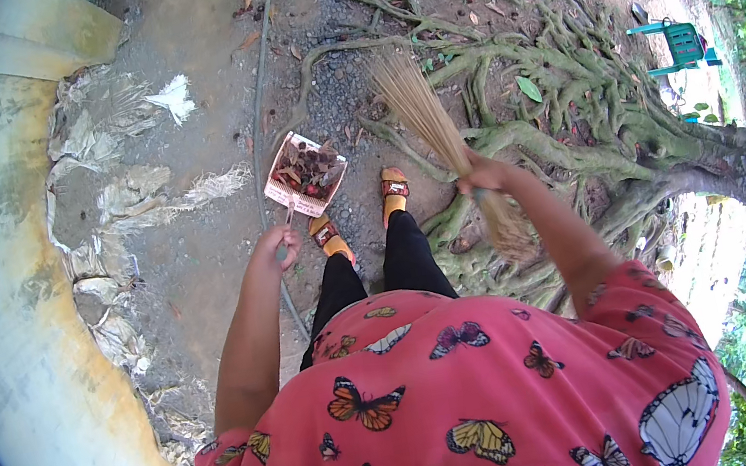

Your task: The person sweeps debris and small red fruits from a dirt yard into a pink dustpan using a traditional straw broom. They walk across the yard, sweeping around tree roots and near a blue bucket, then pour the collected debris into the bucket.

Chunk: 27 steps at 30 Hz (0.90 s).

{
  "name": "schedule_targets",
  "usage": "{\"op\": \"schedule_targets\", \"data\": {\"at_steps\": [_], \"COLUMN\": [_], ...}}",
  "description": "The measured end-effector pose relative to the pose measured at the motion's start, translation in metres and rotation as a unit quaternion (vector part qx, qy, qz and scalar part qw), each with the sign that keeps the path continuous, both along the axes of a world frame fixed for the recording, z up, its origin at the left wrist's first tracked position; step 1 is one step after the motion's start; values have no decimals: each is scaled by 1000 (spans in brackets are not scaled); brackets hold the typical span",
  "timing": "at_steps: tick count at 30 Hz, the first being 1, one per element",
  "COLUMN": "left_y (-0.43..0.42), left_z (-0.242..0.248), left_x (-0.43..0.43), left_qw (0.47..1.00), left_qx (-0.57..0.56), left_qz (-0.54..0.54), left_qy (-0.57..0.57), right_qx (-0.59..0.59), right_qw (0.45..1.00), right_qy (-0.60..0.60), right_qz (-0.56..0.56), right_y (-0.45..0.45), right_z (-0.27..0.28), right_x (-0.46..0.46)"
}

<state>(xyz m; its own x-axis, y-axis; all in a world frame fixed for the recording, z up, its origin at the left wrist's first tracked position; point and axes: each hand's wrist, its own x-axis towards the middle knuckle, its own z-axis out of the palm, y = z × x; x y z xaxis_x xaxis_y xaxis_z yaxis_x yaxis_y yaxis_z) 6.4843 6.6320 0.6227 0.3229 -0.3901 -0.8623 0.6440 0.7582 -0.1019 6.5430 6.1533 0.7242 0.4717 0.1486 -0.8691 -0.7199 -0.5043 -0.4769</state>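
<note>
My left hand grips the handle of a dustpan, which bears writing along its near edge. Dry leaves and dark reddish litter fill much of the pan. In my right hand is a broom of thin stiff bristles, bound around its middle. Its long bristles fan out away from me over gravel and tree roots, while the shorter tail hangs back toward my arm. Whether the bristle tips touch the ground I cannot tell. My feet, in yellow socks and sandals, stand just behind and beside the pan.
Thick tree roots spread over the ground on the right, leading to a trunk. A long hose or pipe runs past the pan's left side. Torn sacks lie along a stained wall. A green plastic chair stands far right.
</note>
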Motion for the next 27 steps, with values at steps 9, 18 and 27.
{"op": "schedule_targets", "data": {"at_steps": [9, 18, 27], "left_y": [-49, -57, -23], "left_z": [-62, -129, -129], "left_x": [16, 22, 6], "left_qw": [997, 996, 999], "left_qx": [67, 74, 34], "left_qz": [-12, -52, -6], "left_qy": [-21, 16, 19], "right_qx": [52, -16, 39], "right_qw": [989, 999, 991], "right_qy": [83, 25, 79], "right_qz": [113, -19, 102], "right_y": [90, 62, 124], "right_z": [36, -29, 88], "right_x": [-83, -91, -114]}}
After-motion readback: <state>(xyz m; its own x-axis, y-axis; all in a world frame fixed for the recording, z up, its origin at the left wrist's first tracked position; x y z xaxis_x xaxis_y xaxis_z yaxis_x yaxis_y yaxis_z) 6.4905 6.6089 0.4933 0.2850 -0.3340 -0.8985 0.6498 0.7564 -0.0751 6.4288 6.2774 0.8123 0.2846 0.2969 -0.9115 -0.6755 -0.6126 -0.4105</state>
